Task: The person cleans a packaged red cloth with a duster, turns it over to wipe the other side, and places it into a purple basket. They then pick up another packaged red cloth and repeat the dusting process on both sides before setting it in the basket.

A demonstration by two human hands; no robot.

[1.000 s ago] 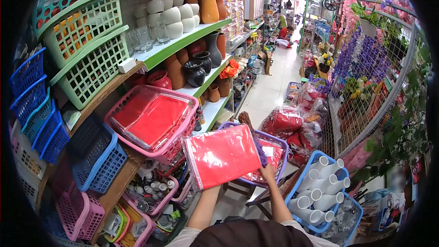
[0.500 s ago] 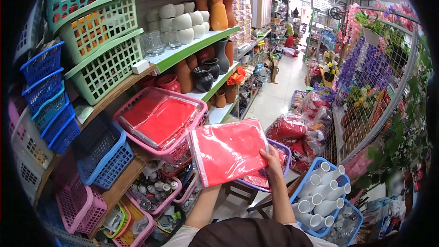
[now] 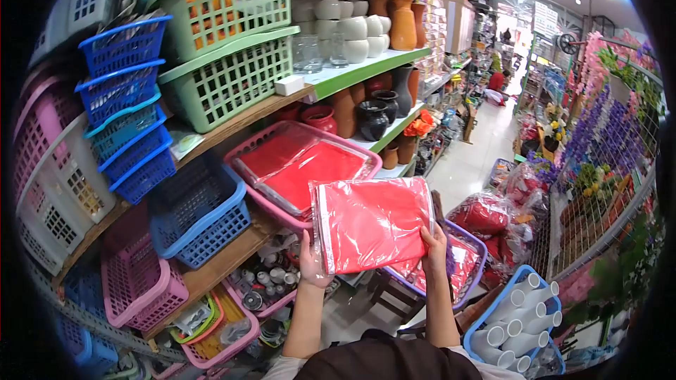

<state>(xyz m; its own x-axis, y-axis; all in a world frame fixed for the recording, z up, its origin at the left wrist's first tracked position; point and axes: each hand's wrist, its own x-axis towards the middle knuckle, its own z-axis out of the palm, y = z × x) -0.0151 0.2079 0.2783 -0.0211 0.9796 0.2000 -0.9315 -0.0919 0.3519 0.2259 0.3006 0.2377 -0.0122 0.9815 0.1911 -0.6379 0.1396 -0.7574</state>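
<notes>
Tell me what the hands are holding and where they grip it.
Both hold one red packet wrapped in clear plastic. The left hand grips its lower left corner, and the right hand grips its lower right edge.

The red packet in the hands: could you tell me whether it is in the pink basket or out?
Out. The left hand and right hand hold the red packet up in front of the pink basket.

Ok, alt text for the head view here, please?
The left hand and right hand hold up a flat red packet in clear plastic by its lower corners. Behind it, a pink basket of similar packets sits on a shop shelf.
</notes>
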